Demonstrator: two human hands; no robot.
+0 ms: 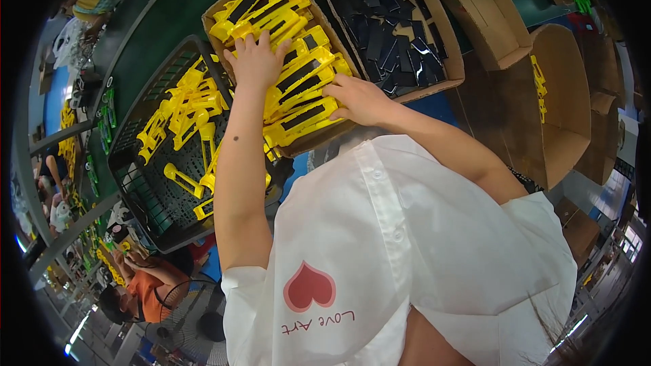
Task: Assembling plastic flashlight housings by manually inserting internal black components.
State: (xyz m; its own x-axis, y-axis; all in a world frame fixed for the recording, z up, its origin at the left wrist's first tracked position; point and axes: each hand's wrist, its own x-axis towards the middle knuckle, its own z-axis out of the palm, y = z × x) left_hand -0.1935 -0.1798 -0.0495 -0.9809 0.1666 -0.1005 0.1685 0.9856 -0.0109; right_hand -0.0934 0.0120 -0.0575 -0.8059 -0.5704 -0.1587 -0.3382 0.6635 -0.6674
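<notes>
Rows of yellow plastic parts with dark rectangular panels (302,81) fill a cardboard box (211,19). My left hand (256,62) lies over the upper rows, its fingers spread against the parts. At the right side of the lower rows is my right hand (358,99), fingers apart and touching the ends of the parts. Neither hand has visibly lifted anything. Left of the box stands a black plastic basket (139,207) with loose yellow parts (193,105) in it; the ones I can make out show no dark panel.
A second cardboard box (434,27) holds many glossy black flat panels (386,34). More open cartons (478,7) stand to the right, one with yellow parts (539,88). Green parts (108,112) lie on the green table. A co-worker in orange (156,291) sits near a fan (193,322) at lower left.
</notes>
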